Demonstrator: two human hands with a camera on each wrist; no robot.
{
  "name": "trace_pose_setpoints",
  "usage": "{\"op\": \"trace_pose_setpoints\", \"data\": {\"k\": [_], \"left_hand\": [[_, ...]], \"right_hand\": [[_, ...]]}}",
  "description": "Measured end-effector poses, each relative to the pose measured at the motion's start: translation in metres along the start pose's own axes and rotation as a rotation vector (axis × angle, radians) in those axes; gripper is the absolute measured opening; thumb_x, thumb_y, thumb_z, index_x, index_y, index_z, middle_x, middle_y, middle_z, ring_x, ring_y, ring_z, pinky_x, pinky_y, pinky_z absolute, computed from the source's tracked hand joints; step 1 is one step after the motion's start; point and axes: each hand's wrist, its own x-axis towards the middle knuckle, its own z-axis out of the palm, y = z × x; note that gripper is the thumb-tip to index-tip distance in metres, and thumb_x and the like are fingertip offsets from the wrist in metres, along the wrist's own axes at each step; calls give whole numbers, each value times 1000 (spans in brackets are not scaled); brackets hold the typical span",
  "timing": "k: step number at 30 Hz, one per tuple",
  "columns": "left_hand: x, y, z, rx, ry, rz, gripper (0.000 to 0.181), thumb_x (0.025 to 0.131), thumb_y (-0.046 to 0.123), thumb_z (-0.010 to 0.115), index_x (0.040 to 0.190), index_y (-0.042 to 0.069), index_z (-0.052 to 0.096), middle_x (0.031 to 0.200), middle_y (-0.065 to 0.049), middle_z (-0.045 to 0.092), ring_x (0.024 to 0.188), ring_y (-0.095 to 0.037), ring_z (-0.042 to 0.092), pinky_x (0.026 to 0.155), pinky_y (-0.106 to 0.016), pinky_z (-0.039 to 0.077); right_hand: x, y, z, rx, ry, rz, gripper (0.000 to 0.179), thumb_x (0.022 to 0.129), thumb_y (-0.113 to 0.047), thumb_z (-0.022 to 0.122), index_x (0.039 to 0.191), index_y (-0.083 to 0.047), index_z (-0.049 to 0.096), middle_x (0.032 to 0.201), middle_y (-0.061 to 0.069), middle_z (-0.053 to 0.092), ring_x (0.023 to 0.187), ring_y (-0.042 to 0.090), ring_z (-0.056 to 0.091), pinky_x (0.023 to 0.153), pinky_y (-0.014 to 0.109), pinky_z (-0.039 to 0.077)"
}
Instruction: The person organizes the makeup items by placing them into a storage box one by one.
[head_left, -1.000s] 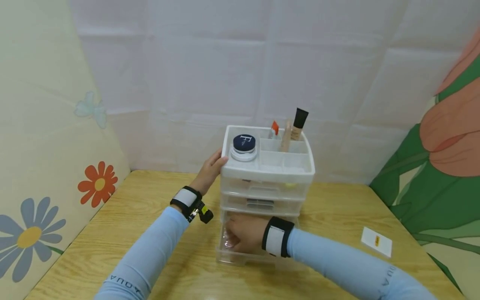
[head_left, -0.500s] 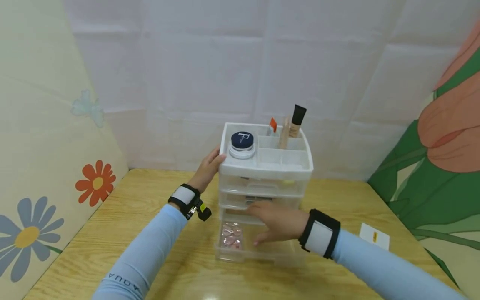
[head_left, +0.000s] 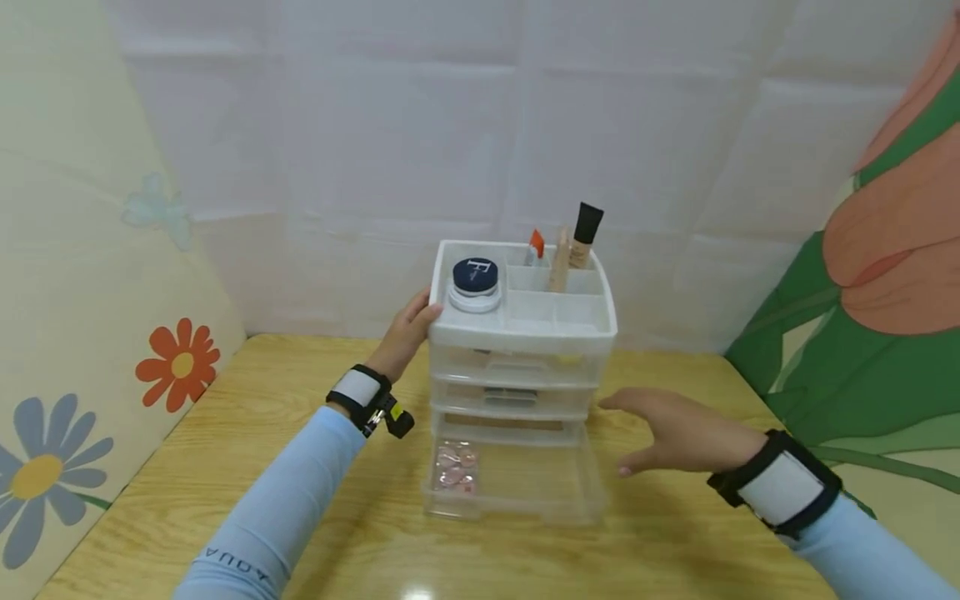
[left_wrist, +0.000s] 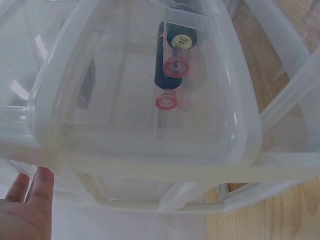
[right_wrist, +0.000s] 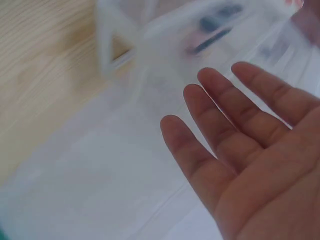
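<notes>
A white plastic drawer organizer [head_left: 522, 342] with clear drawers stands on the table. My left hand [head_left: 405, 337] rests against its upper left side, with fairly straight fingers in the left wrist view. The bottom drawer [head_left: 517, 510] is pulled out, and a clear pack of pink items [head_left: 455, 468] lies in its left part. To the right of the organizer, my right hand [head_left: 686, 429] hangs apart from it, fingers spread and palm bare in the right wrist view. Through a clear drawer in the left wrist view show dark-and-pink tubes [left_wrist: 167, 75].
On the organizer's top sit a round navy-lidded compact [head_left: 476, 277], a black-capped tube [head_left: 587, 233], a beige tube [head_left: 560, 260] and an orange-tipped item [head_left: 535, 247]. The wooden table [head_left: 300, 417] meets a white cloth backdrop [head_left: 375, 167] behind.
My right hand has come out of the bottom drawer and moved right, leaving the pink pack in view. The white card at right is now hidden behind my right wrist. My left hand stays put.
</notes>
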Motion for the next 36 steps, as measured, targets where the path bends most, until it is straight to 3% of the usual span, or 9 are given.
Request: {"op": "trace_pose_setpoints", "data": {"k": [6,19,27,36], "left_hand": [[-2,3,1,-5,-4,0,61,99,31,43,155,12,26,152,-13,35,133,-29,38,108,-49,33],[-5,2,0,-26,-14,16,59,100,29,41,154,11,27,151,-14,36,132,-30,38,108,-50,31],[-4,0,0,-31,-17,32,60,99,29,42,154,10,26,152,-14,35,133,-29,38,108,-49,31],[-3,0,0,-28,-17,21,61,99,32,43,154,12,27,152,-12,35,134,-28,38,109,-49,31]], "right_hand": [[-25,45,0,48,28,98,98,69,-56,79,139,4,45,138,29,44,123,52,41,92,61,42],[-46,133,27,86,58,200,88,72,-33,85,133,15,44,131,40,44,117,59,41,88,63,42],[-47,161,38,123,12,294,89,70,-25,86,135,17,41,129,43,42,115,61,41,86,63,42],[-46,174,47,100,29,297,79,70,-16,85,129,20,45,117,43,49,102,52,53,80,55,48]]}}
